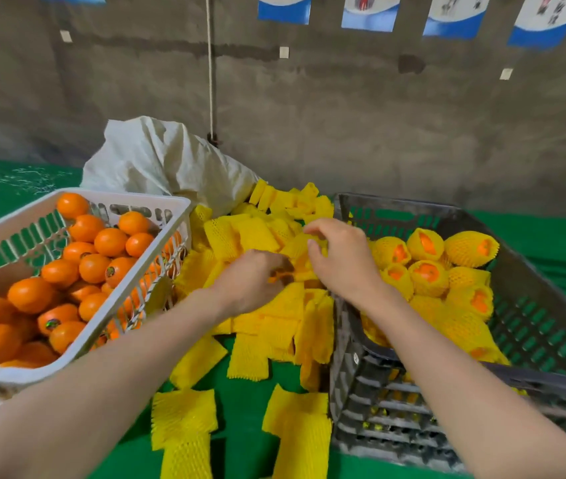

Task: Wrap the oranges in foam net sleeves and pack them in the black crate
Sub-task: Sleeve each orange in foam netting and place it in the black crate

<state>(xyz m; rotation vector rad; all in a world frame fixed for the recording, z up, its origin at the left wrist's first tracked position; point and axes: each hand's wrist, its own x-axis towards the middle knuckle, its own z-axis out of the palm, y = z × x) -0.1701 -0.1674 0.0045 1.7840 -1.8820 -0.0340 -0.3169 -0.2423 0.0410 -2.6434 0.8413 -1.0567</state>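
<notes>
Left hand (250, 280) round one orange (275, 277); right hand (342, 259), grip unclear; one black crate (392, 409).

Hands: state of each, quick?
Left hand: holding an orange.
Right hand: fingers curled over the sleeves; grip cannot be told.

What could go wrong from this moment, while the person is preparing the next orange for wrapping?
1. The left hand grips a mostly hidden orange over the loose foam sleeves; if dropped, it might get buried among them.
2. The sleeves overlap, so the right hand may lift two together.
3. Wrapped oranges in the black crate show open sleeve ends; sleeves could slip off during stacking.
</notes>
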